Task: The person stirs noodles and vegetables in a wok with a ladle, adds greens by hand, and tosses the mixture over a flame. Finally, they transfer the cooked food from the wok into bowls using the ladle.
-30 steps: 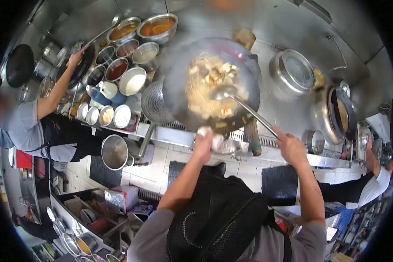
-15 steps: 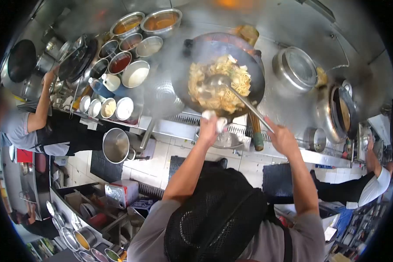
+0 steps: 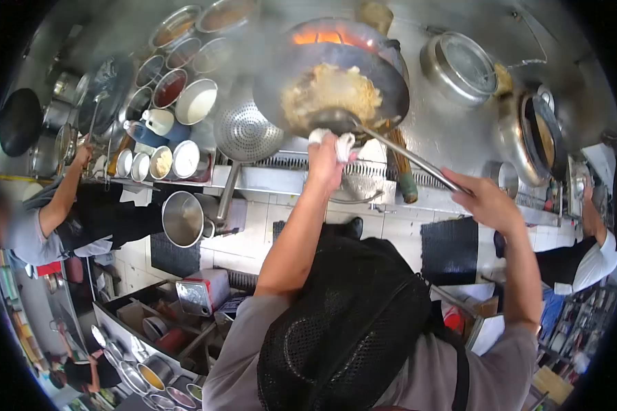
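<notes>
Wok [image 3: 391,89]: held tilted over burner, w/ orange flame [image 3: 319,38] showing behind far rim. Gripped at near rim by left hand [image 3: 325,163] thru white cloth [image 3: 341,145]; fingers curled tight round cloth & rim, pressed together. Carried pale noodles [image 3: 329,96] heaped mid-pan, hazed by steam.

Ladle [image 3: 404,156]: held by right hand [image 3: 488,202] at handle's end, fingers wrapped shut round it. Bowl end lay at wok's near rim, just beside cloth; touching noodles or not, couldn't tell. Handle ran diagonally from wok down to right hand, crossing counter edge.

Perforated strainer [image 3: 243,133]: sat just left of wok, touching or nearly so, long handle pointing down twd floor. Further left, rows of steel seasoning bowls [image 3: 185,96] w/ red, white & brown contents. Lidded steel pot [image 3: 459,65]: stood right of wok, apart from it. Second wok [image 3: 536,157]: further right, well apart, tipped on edge. Big steel pot [image 3: 182,219]: below counter, left of left arm.

Co-worker in grey shirt at far left, w/ one hand [image 3: 82,154] up at counter nr small bowls. Another person at far right, seen only as white sleeve [image 3: 589,264].
</notes>
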Demonstrator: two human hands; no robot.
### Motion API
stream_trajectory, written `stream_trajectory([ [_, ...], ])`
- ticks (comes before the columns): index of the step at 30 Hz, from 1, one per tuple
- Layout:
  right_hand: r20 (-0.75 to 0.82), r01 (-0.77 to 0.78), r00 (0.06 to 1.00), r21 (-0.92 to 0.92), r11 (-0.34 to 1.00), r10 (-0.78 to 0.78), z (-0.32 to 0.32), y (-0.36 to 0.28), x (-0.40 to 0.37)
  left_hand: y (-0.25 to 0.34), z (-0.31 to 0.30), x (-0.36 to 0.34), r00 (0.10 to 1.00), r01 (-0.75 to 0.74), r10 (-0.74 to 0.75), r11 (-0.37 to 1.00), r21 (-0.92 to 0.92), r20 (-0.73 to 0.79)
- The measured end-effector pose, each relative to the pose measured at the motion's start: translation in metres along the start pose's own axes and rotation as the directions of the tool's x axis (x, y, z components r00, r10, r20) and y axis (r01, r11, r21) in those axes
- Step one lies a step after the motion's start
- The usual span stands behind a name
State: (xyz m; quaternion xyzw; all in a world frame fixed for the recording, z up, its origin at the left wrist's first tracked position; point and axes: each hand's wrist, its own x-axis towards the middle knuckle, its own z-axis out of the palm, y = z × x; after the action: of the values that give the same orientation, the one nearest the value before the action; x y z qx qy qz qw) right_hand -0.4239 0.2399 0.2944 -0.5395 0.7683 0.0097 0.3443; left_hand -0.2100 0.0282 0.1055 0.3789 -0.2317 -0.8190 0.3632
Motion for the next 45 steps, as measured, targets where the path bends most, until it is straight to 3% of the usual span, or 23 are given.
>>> stream_trajectory([
  [2,-0.278,0.12,0.952,-0.046,0.992,-0.128,0.056,0.021,0.046,-0.014,-0.008,-0.003,0.997,-0.065,0.065,0.998,-0.014,-0.032],
  [3,-0.272,0.119,0.954,-0.044,0.992,-0.126,0.066,0.023,0.049,-0.033,-0.034,-0.005,0.994,-0.089,0.085,0.995,0.042,0.072],
  [6,-0.319,0.189,0.932,0.01,0.982,-0.176,0.066,0.022,0.034,-0.065,-0.077,-0.032,0.996,0.057,-0.066,0.984,0.166,0.052],
  [7,-0.265,0.256,0.932,-0.009,0.967,-0.249,0.047,0.025,0.022,-0.06,-0.079,-0.04,0.987,0.141,-0.155,0.966,0.216,0.047],
  [8,-0.204,0.319,0.927,-0.022,0.948,-0.316,0.024,0.024,0.006,-0.055,-0.071,-0.05,0.989,0.095,-0.112,0.982,0.164,0.093],
  [9,0.102,-0.061,0.994,0.107,0.992,0.05,-0.018,-0.019,-0.012,-0.046,-0.058,-0.052,0.988,0.108,-0.124,0.98,0.167,0.087],
  [12,0.143,-0.069,0.988,0.045,0.997,0.062,-0.042,-0.029,-0.007,-0.007,-0.012,-0.032,0.998,0.063,-0.063,0.998,0.017,0.019],
  [14,-0.074,0.087,0.993,-0.006,0.996,-0.088,-0.024,-0.02,0.018,0.017,0.011,-0.014,0.997,0.055,-0.054,0.998,0.015,-0.063],
  [16,-0.197,0.087,0.975,-0.062,0.994,-0.098,0.022,-0.005,0.055,0.01,0.005,-0.005,0.997,0.033,-0.031,0.999,0.022,-0.074],
  [18,-0.361,0.005,0.923,-0.334,0.943,-0.133,0.099,0.04,0.099,-0.043,-0.041,-0.004,0.992,-0.12,0.115,0.988,0.096,0.048],
  [22,-0.616,0.159,0.76,-0.134,0.978,-0.208,0.172,0.056,0.105,-0.094,-0.09,-0.012,0.99,-0.06,0.045,0.992,0.11,0.136],
  [23,-0.604,0.182,0.775,-0.069,0.981,-0.186,0.168,0.047,0.094,-0.067,-0.061,-0.027,0.997,-0.008,0.003,0.998,0.07,0.072],
  [25,-0.597,0.272,0.784,0.088,0.958,-0.168,0.152,0.02,0.071,-0.051,-0.039,-0.008,0.992,-0.075,0.082,0.995,-0.073,0.098],
  [28,-0.571,0.327,0.81,0.247,0.912,-0.136,0.119,-0.015,0.05,-0.032,-0.018,0.054,0.993,-0.122,0.122,0.991,-0.058,-0.004],
  [31,-0.63,0.357,0.763,0.225,0.907,-0.144,0.095,-0.031,0.039,-0.035,-0.015,0.091,0.99,-0.13,0.125,0.989,-0.07,-0.067],
  [35,-0.581,0.217,0.814,0.35,0.911,0.029,0.121,0.003,0.038,-0.041,-0.011,0.094,0.98,-0.188,0.181,0.978,-0.087,-0.077],
  [36,-0.463,0.044,0.871,0.409,0.912,0.166,0.133,0.022,0.042,-0.048,-0.02,0.105,0.987,-0.154,0.151,0.985,-0.079,-0.048],
  [39,-0.439,-0.021,0.873,0.401,0.916,0.212,0.132,0.03,0.054,-0.036,-0.018,0.107,0.992,-0.054,0.062,0.996,0.072,-0.113],
  [40,-0.489,0.062,0.855,0.424,0.903,0.171,0.13,0.026,0.061,-0.028,-0.017,0.106,0.992,0.019,-0.002,0.99,0.141,-0.126],
  [41,-0.507,0.082,0.848,0.416,0.906,0.156,0.123,0.024,0.079,-0.025,-0.02,0.111,0.996,0.066,-0.054,0.985,0.159,-0.077],
  [43,-0.542,0.043,0.838,0.186,0.982,0.067,0.114,0.026,0.128,-0.014,-0.021,0.116,0.983,0.183,-0.185,0.977,0.114,0.014],
  [44,-0.54,0.037,0.838,0.197,0.98,0.077,0.116,0.022,0.152,-0.021,-0.028,0.124,0.985,0.164,-0.168,0.981,0.103,0.03],
  [45,-0.551,0.124,0.835,0.159,0.979,-0.017,0.118,0.017,0.178,-0.032,-0.036,0.129,0.988,0.148,-0.152,0.985,0.087,0.04],
])
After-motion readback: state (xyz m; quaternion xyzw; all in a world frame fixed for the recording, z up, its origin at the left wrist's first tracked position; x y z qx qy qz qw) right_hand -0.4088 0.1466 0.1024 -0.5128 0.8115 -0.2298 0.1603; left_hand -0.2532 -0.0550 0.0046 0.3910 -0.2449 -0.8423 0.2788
